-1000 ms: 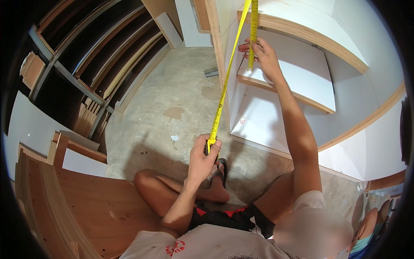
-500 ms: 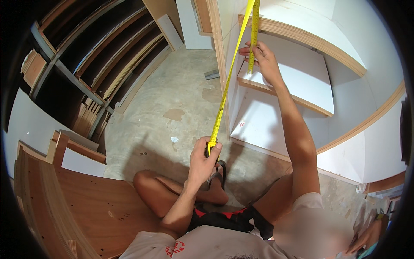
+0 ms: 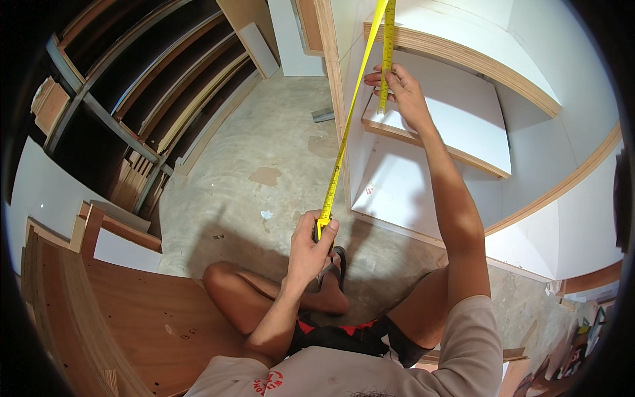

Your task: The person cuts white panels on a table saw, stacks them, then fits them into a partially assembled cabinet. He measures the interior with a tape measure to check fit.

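Note:
My left hand (image 3: 306, 255) is closed round the dark and yellow case of a tape measure (image 3: 321, 227), held above my bent legs. From the case the yellow blade (image 3: 339, 159) runs up past the top edge of the view, and its end part (image 3: 387, 40) hangs back down. My right hand (image 3: 405, 96) pinches that end part between thumb and fingers, its tip just below them. Beneath this hand is a white shelf board (image 3: 456, 112) with a wooden edge, inside a white cabinet (image 3: 555, 152).
On the left stands a rack (image 3: 126, 132) with several boards in it. A brown wooden panel (image 3: 152, 317) lies at the lower left. A small grey block (image 3: 323, 115) rests on the concrete floor (image 3: 231, 172) near the cabinet's upright edge. Clutter (image 3: 575, 351) fills the lower right.
Both hands keep their hold on the tape measure with hardly any movement. A blurred shape that covered my right sleeve at the lower right is gone.

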`<state>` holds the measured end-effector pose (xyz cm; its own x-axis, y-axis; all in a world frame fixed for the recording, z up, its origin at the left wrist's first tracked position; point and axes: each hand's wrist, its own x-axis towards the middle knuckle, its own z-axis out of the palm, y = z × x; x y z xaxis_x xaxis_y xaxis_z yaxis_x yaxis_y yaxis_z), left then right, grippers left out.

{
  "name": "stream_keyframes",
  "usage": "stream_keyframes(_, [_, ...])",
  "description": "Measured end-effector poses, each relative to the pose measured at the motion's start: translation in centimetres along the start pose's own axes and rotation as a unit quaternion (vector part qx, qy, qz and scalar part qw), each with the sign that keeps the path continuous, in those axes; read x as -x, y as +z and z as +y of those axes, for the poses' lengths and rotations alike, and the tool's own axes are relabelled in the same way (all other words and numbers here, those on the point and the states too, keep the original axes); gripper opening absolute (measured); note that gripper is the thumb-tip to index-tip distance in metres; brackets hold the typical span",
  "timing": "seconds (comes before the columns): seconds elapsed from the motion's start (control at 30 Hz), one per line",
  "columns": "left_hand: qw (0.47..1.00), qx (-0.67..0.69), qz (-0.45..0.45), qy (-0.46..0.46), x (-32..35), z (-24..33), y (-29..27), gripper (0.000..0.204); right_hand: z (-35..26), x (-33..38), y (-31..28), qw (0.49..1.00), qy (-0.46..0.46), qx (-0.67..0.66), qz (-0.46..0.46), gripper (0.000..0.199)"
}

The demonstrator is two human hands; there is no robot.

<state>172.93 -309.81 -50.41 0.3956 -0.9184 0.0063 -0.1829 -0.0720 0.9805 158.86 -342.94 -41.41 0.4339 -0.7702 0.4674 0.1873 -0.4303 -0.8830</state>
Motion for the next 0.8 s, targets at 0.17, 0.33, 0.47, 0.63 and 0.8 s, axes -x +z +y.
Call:
stream_keyframes(0.17, [1.0, 0.0, 0.003, 0.006, -0.1, -0.1, 0.1, 0.036, -0.1, 0.0, 0.1, 1.0, 0.003, 0.008, 0.006, 0.037])
stream_keyframes(0.33, [1.0, 0.001, -0.004, -0.002, -0.1, -0.2, 0.0, 0.035, 0.0, -0.1, 0.1, 1.0, 0.003, 0.016, 0.012, 0.039])
stream_keyframes(0.47, [1.0, -0.004, 0.004, 0.004, -0.1, -0.5, 0.1, 0.036, -0.2, -0.2, 0.3, 1.0, 0.006, 0.023, 0.02, 0.039])
stream_keyframes(0.63, [0.999, -0.023, 0.007, 0.02, -0.5, -1.4, -0.2, 0.037, -0.3, -0.4, 0.7, 0.999, 0.012, 0.025, 0.037, 0.038])
stream_keyframes(0.8, [1.0, -0.018, 0.006, -0.001, -0.3, -0.6, -0.1, 0.036, -0.1, -0.6, 0.8, 0.998, 0.012, 0.017, 0.055, 0.038])
